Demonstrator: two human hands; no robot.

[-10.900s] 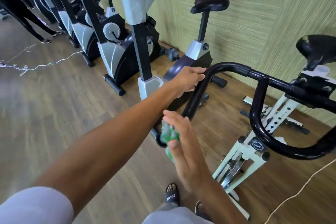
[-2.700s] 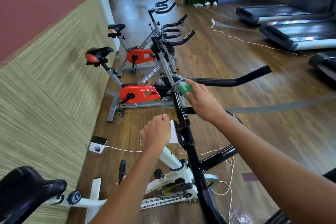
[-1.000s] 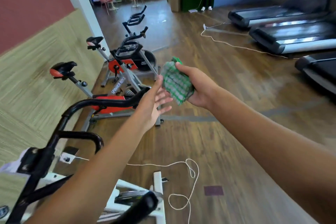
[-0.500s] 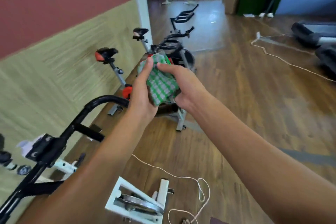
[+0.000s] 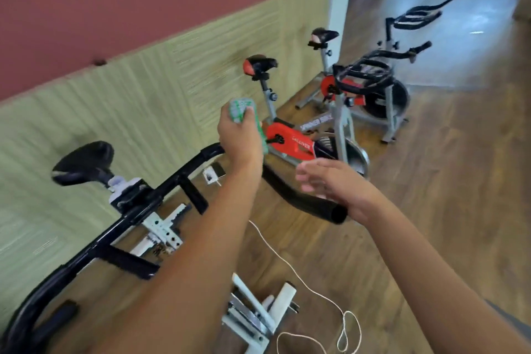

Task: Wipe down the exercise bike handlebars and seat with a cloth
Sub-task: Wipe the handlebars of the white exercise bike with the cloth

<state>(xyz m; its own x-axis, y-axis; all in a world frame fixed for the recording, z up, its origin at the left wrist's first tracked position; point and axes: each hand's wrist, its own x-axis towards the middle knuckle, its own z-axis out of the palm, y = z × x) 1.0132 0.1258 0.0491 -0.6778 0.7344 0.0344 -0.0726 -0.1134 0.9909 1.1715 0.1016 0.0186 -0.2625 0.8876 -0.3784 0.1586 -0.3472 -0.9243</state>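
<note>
1. Left hand grips the bunched green cloth, raised above the black handlebars.
2. Right hand hovers with fingers loosely spread over the handlebar end, holding nothing.

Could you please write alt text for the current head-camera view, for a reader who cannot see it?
The person's left hand grips a green checked cloth above the black handlebars of an exercise bike, while the right hand hovers open over a handlebar end. The bike's black seat sits left, by a wall; two red bikes stand beyond.
</note>
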